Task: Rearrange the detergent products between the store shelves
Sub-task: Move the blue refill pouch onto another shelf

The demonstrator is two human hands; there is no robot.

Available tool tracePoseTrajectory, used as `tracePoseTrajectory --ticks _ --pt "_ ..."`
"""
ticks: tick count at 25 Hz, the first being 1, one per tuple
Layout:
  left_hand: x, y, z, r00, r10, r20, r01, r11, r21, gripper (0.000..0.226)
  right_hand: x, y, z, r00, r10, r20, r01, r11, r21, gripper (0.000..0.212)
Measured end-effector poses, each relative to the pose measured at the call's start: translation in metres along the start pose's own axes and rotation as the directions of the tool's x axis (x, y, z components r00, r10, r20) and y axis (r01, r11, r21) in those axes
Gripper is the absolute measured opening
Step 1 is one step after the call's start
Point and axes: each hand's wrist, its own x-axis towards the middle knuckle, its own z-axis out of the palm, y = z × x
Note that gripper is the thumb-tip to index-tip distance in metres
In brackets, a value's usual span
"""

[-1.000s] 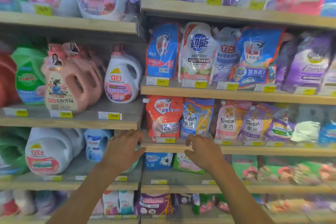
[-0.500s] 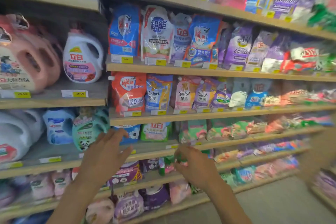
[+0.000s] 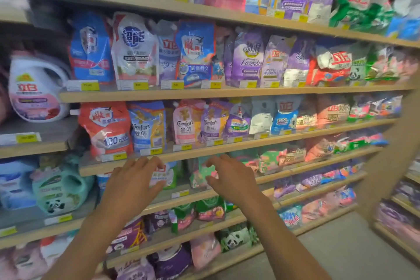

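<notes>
Both grips, left hand (image 3: 133,185) and right hand (image 3: 229,179), hover spread and empty before green pouches (image 3: 201,174).

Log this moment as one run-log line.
left hand: open, empty | right hand: open, empty | both raised before green pouches under the shelf edge | nothing gripped

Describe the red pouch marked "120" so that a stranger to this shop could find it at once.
Start at the white jug on the left-hand shelf. Just right of it, one shelf lower, a row of refill pouches begins; the red pouch is first in that row. Its neighbours are blue, pink and purple, and only it shows a large "120".
</notes>
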Motion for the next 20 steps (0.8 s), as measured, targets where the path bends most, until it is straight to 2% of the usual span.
tracePoseTrajectory --ticks 5,10,15,20 --pt "0.058 0.084 0.023 0.998 0.015 -0.055 -0.015 1.0 0.007 0.038 0.01 0.1 -0.035 1.0 -0.002 -0.027 0.002 1.0 0.013 0.029" --pt "0.109 0.139 0.037 0.995 0.074 -0.073 -0.07 0.996 0.055 0.037 0.018 0.169 -0.057 0.997 0.048 -0.054 -0.047 0.999 0.02 0.034" --pt "0.16 0.165 0.039 0.99 0.099 -0.103 -0.089 0.991 0.097 0.038 0.05 0.205 -0.068 0.992 0.032 -0.125 -0.032 0.999 0.007 0.035" --pt "0.203 0.156 0.038 0.988 0.084 -0.132 -0.067 0.989 0.128 0.04 0.102 0.208 -0.064 0.989 -0.014 -0.147 0.005 0.998 -0.057 0.034"
